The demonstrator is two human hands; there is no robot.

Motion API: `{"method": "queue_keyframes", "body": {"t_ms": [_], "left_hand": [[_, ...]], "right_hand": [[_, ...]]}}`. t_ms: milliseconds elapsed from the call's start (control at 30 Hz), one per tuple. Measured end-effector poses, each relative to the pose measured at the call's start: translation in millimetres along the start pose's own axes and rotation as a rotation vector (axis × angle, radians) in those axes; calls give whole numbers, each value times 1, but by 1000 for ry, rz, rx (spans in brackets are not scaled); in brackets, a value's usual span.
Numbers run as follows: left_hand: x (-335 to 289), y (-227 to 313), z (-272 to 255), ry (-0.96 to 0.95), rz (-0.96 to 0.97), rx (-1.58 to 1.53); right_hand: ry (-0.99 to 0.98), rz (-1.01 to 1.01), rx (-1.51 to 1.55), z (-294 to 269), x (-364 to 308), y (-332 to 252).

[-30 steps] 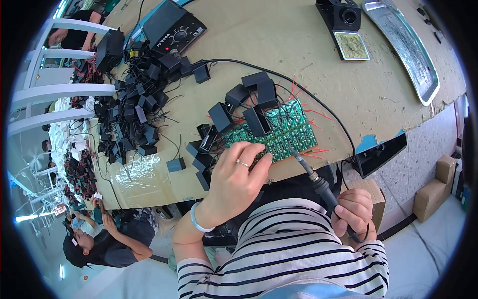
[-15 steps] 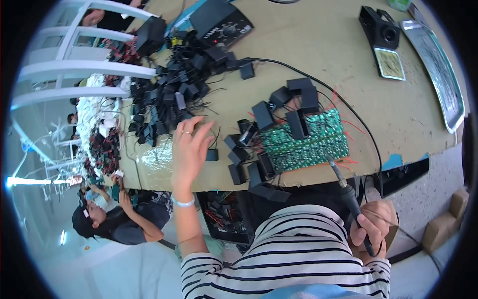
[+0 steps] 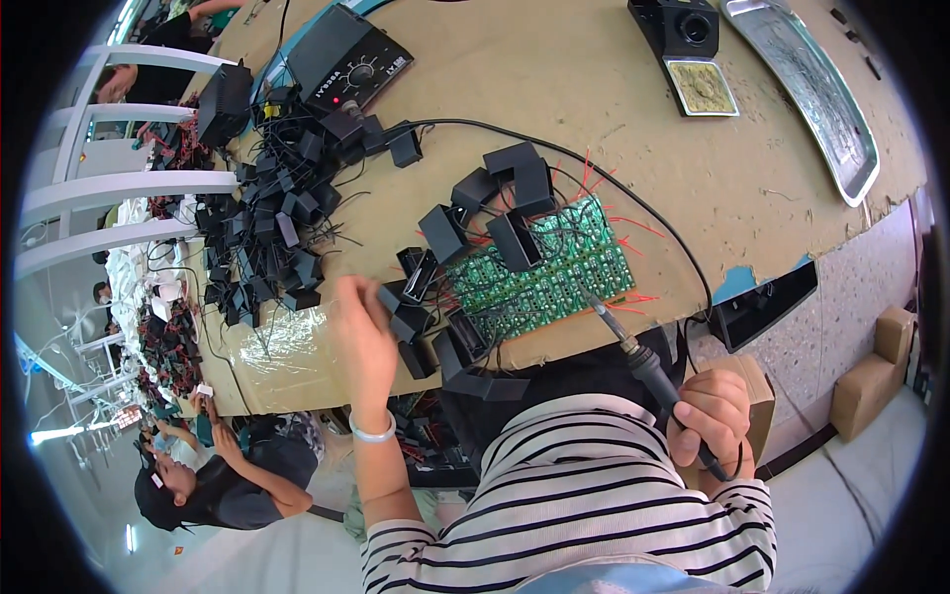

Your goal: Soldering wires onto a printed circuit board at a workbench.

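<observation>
My right hand (image 3: 714,421), at the lower right, grips a soldering iron (image 3: 648,366) by its dark handle. Its metal tip points up and left, by the lower edge of a green circuit board panel (image 3: 554,267). Red wires stick out along that panel, and several black plastic boxes with thin black wires, such as an open one (image 3: 515,241), lie on and around it. My left hand (image 3: 362,332) is low over the table, beside the boxes (image 3: 404,315) left of the panel. Motion smears its fingers, so what they hold, if anything, is hidden.
A large heap of black boxes (image 3: 267,218) lies at the left, below a soldering station (image 3: 348,64) whose cord arcs across the table. At the far right are a black iron stand (image 3: 683,30) with a yellowish sponge (image 3: 703,87) and a metal tray (image 3: 811,94). A co-worker (image 3: 223,475) sits at the left.
My left hand has come down toward the table, its spread fingers now drawn in and blurred. The whole view has shifted, with table things now further left. My right hand keeps the soldering iron.
</observation>
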State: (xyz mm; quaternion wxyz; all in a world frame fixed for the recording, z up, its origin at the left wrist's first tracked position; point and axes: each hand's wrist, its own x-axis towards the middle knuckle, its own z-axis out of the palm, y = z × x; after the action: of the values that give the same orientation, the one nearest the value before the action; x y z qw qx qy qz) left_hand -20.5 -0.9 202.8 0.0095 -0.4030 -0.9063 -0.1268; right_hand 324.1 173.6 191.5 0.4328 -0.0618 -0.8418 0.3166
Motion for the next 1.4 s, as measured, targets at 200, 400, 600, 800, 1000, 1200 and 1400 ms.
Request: {"method": "queue_keyframes", "body": {"t_ms": [200,400,600,800,1000,1200,1400], "left_hand": [[-2,21,-47,91,-128,-936],[16,100,-51,-270,275,-623],[14,120,-29,-408,390,-461],[14,120,-6,-263,555,-398],[17,123,2,-127,638,-306],[15,123,-1,-148,631,-303],[15,121,0,-156,621,-329]], "right_hand": [[17,25,31,-1,-1,0],[-1,52,31,4,-2,5],[29,50,78,8,-5,4],[28,69,82,7,-5,10],[8,58,104,10,-1,16],[-28,34,120,12,6,20],[-76,2,116,13,9,23]]}}
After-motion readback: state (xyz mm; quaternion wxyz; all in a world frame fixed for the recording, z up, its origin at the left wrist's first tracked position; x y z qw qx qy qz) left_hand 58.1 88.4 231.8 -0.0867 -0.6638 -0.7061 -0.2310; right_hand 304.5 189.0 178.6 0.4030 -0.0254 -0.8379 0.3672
